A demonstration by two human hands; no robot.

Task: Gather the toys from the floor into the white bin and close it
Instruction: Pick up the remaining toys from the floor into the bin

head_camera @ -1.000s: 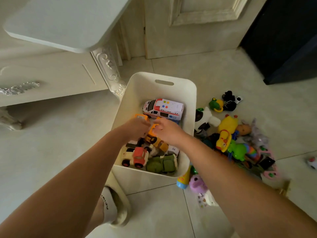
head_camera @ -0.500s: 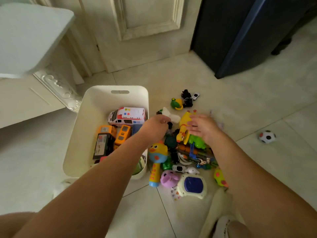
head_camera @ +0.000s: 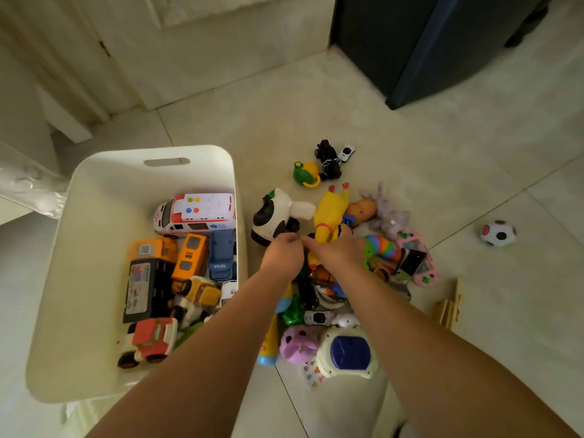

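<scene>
The white bin [head_camera: 94, 222] stands open on the left and holds several toy vehicles, among them a white ambulance [head_camera: 196, 213] and an orange bus [head_camera: 189, 257]. Right of it lies a heap of toys on the floor. My left hand [head_camera: 281, 256] and my right hand [head_camera: 339, 252] meet over the heap's middle. The right hand's fingers curl over the lower end of a yellow rubber chicken [head_camera: 331, 210]. The left hand's fingers are bent down beside a panda toy [head_camera: 271, 216]; what they hold is hidden. No lid is in view.
Around the hands lie a doll [head_camera: 363, 210], grey plush [head_camera: 390, 214], rainbow toy [head_camera: 380, 248], pink game console [head_camera: 418, 263], green frog [head_camera: 305, 173], purple toy [head_camera: 295, 344] and a white-blue device [head_camera: 347, 352]. A small football [head_camera: 497, 232] sits apart at right. A dark cabinet [head_camera: 410, 42] stands behind.
Both hands left the inside of the bin and swung right onto the floor heap, then closed together over the yellow chicken. The view turned right with them.
</scene>
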